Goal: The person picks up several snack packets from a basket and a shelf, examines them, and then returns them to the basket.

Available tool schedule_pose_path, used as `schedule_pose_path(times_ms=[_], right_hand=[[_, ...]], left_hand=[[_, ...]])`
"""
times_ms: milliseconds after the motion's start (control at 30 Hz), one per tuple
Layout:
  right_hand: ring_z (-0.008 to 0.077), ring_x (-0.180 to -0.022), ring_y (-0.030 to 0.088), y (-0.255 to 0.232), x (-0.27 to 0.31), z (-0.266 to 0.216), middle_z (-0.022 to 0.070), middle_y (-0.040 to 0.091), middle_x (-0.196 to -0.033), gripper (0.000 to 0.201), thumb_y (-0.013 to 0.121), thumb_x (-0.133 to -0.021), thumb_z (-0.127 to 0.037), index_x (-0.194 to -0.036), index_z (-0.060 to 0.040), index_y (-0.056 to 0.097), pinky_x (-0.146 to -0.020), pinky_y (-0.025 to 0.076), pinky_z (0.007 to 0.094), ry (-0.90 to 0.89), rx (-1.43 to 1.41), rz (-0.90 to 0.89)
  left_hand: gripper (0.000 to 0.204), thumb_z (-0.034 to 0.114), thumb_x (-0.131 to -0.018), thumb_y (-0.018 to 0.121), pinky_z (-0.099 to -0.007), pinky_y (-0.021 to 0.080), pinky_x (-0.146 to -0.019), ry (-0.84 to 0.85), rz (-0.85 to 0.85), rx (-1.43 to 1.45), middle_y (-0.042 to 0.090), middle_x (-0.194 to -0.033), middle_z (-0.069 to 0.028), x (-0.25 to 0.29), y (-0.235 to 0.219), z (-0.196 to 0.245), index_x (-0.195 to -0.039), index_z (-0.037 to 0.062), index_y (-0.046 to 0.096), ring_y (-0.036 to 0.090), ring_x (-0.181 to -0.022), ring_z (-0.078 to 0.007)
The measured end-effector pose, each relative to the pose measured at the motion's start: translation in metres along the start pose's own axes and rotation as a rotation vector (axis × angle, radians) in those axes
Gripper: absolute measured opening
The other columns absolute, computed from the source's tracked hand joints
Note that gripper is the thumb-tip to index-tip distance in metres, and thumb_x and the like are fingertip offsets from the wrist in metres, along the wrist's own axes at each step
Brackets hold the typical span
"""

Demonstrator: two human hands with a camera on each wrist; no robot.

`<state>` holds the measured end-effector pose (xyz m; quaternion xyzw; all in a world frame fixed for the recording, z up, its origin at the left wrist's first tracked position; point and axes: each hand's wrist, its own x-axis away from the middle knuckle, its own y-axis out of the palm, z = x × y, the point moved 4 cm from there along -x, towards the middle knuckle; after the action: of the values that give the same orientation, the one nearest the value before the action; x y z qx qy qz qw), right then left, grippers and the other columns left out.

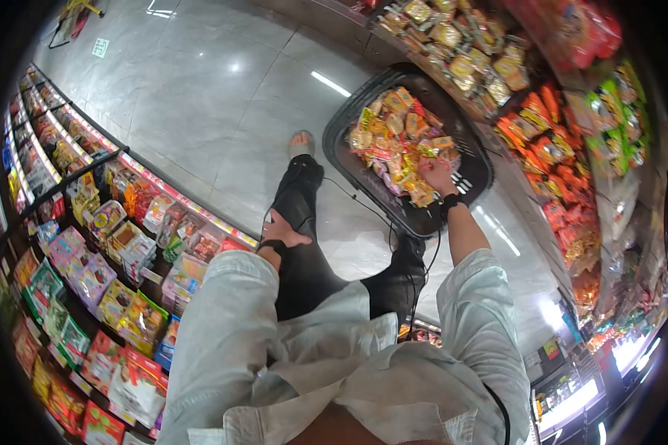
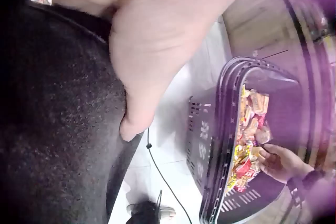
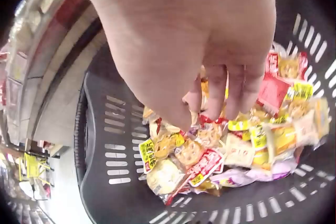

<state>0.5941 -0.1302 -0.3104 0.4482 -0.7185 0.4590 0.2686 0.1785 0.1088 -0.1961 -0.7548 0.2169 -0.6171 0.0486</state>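
Note:
My right hand [image 1: 436,174] reaches down into a black plastic shopping basket [image 1: 339,137]. Its thumb and bent fingers [image 3: 212,106] sit among small wrapped snack packets [image 3: 205,150], mostly yellow, red and clear. Packets show between thumb and fingers; I cannot tell whether one is gripped. The same right hand [image 2: 281,162] appears over the heap in the left wrist view. My left hand [image 1: 283,228] rests on the dark trouser leg [image 1: 300,263] near the knee, fingers spread and thumb extended; in its own wrist view the left hand [image 2: 157,35] lies along the dark cloth.
Shelves of bagged snacks [image 1: 133,315] run along the left. On the right, sloping bins hold orange-wrapped packets [image 1: 553,148] and clear-wrapped ones [image 1: 460,55]. A thin black cable [image 2: 170,184] hangs between leg and basket. Grey tiled floor [image 1: 223,81] stretches ahead.

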Motion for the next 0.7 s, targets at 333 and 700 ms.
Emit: schedule_pose_path(times_ms=[333, 700], right_hand=[[0.0406, -0.148, 0.033, 0.111, -0.121, -0.021, 0.0275, 0.039, -0.156, 0.138, 0.078, -0.059, -0.079, -0.152, 0.0101, 0.027, -0.121, 0.024, 0.0448, 0.484, 0.155, 0.32], [0.036, -0.117, 0.064, 0.133, -0.09, -0.009, 0.0223, 0.066, -0.126, 0.089, 0.089, -0.069, -0.052, -0.13, 0.0036, 0.057, -0.097, 0.052, 0.0407, 0.232, -0.479, 0.2]], left_hand=[[0.135, 0.04, -0.053, 0.098, -0.0581, 0.045, -0.103, -0.106, 0.194, -0.127, 0.043, -0.143, -0.0225, 0.006, -0.02, 0.011, -0.155, 0.0107, 0.015, 0.049, -0.131, -0.0434], [0.134, 0.041, -0.052, 0.098, -0.0582, 0.044, -0.103, -0.132, 0.209, -0.182, 0.046, -0.138, -0.0222, 0.015, 0.005, 0.028, -0.153, 0.0104, 0.017, 0.049, -0.128, -0.0438]])
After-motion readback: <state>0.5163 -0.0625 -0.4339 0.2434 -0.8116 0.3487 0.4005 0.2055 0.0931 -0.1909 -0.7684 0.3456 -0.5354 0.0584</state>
